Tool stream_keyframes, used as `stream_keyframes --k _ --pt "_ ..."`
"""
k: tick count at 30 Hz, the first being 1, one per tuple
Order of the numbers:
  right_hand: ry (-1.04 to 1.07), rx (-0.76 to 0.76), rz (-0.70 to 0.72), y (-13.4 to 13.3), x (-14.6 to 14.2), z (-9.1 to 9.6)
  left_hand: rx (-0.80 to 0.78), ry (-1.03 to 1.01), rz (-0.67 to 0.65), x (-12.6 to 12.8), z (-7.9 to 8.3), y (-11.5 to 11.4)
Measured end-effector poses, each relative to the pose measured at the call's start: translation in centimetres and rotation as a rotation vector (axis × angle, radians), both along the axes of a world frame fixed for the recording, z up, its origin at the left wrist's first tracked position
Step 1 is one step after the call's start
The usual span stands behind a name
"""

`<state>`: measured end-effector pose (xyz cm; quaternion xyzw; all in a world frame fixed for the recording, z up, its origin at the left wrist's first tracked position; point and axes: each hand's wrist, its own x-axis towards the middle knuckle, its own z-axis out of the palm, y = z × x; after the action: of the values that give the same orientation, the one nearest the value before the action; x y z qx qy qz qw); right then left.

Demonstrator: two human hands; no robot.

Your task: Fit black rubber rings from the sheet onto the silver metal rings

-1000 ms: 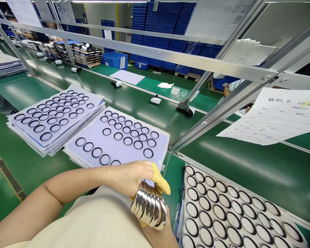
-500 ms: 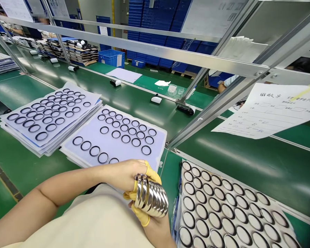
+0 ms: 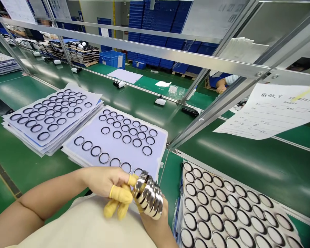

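My right hand (image 3: 155, 224) is low in the centre, shut around a stack of several shiny silver metal rings (image 3: 147, 194). My left hand (image 3: 105, 181) comes in from the left, with yellow finger cots on its fingers. Two of those fingers touch the left end of the stack. Just above the hands lies a lavender-white sheet (image 3: 93, 136) printed or set with rows of black rings, and a taller stack of such sheets (image 3: 15, 125) lies further left. To the right is a tray (image 3: 182, 193) of round pale-centred discs with dark rims.
A green conveyor bench (image 3: 134, 110) runs under everything, crossed by aluminium frame rails (image 3: 196, 58). A paper form (image 3: 268, 112) hangs at right. A co-worker's hand (image 3: 221, 88) shows beyond the rail. Blue crates (image 3: 112, 59) stand behind.
My left hand has moved leftward, its fingers shifting from around the ring stack to its left end. The stack has tilted slightly while staying in my right hand.
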<state>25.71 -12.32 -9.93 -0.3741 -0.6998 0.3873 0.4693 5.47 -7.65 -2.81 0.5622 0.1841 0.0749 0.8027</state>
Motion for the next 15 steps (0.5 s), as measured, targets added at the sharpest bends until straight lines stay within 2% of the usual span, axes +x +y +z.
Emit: stream_keyframes --k 3,4,9,13,15 --pt "-0.084 0.315 -0.015 0.7 -0.3 1.3 0.015 -0.017 -0.122 0.9 -0.2 0.0" --pt "-0.089 0.326 -0.005 0.8 -0.4 1.7 0.044 0.003 -0.141 1.1 -0.2 0.0" --pt "-0.076 -0.001 0.084 0.5 0.0 3.0 0.25 0.07 -0.179 1.5 -0.3 0.0" --pt "-0.084 -0.185 0.315 0.5 0.7 4.1 0.289 0.081 -0.226 1.5 -0.6 0.0" --pt "-0.057 -0.258 0.371 0.6 1.1 4.4 0.289 0.092 -0.252 1.5 -0.7 0.0"
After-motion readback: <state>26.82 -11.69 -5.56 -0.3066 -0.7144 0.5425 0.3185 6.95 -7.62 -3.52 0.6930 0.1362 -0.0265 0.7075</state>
